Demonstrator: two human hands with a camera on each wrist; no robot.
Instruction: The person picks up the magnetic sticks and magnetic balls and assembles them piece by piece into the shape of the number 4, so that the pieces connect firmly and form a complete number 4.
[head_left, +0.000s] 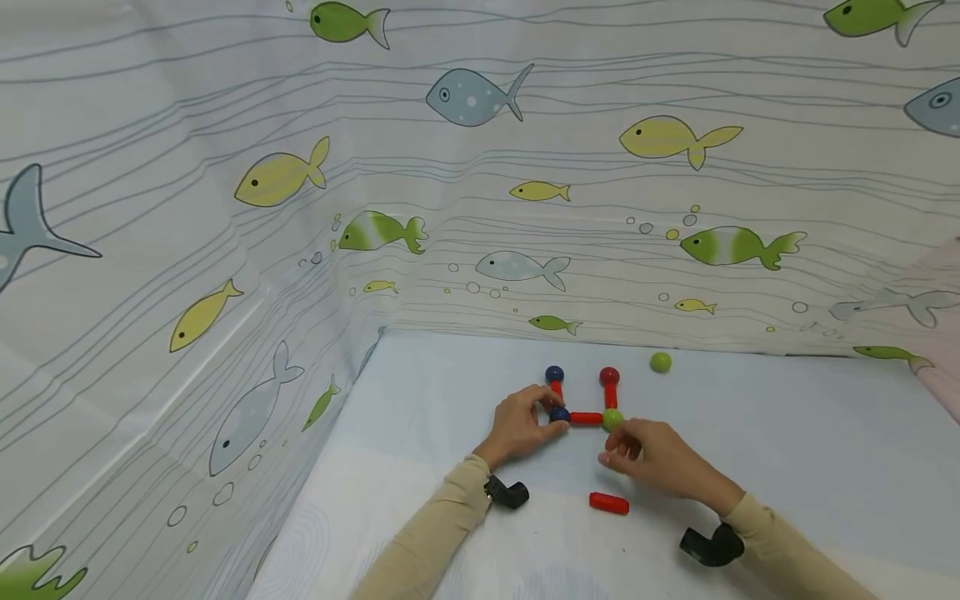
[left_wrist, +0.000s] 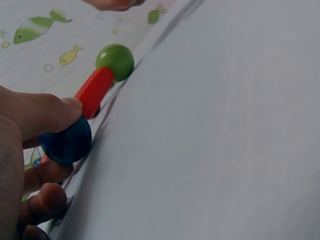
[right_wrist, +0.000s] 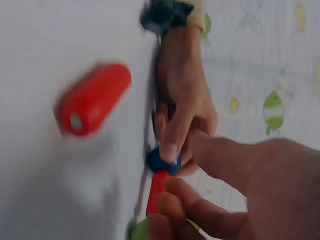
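Observation:
On the table stands a U-shaped figure of balls joined by red rods. My left hand [head_left: 521,425] pinches its near-left blue ball [left_wrist: 67,140] between thumb and fingers. A red rod [head_left: 586,418] runs from that ball to a green ball [left_wrist: 115,62]. Behind these corners, a second blue ball [head_left: 554,374] and a red ball [head_left: 610,377] sit on the ends of two more rods. My right hand [head_left: 656,458] hovers just right of the green ball, fingers loosely bent, holding nothing. The left wrist view shows it apart from that ball.
A loose red rod [head_left: 609,503] lies on the table in front of the figure, between my forearms. A loose green ball [head_left: 661,362] rests farther back to the right. Fish-printed sheeting [head_left: 450,225] rises behind and left of the white tabletop [head_left: 787,442].

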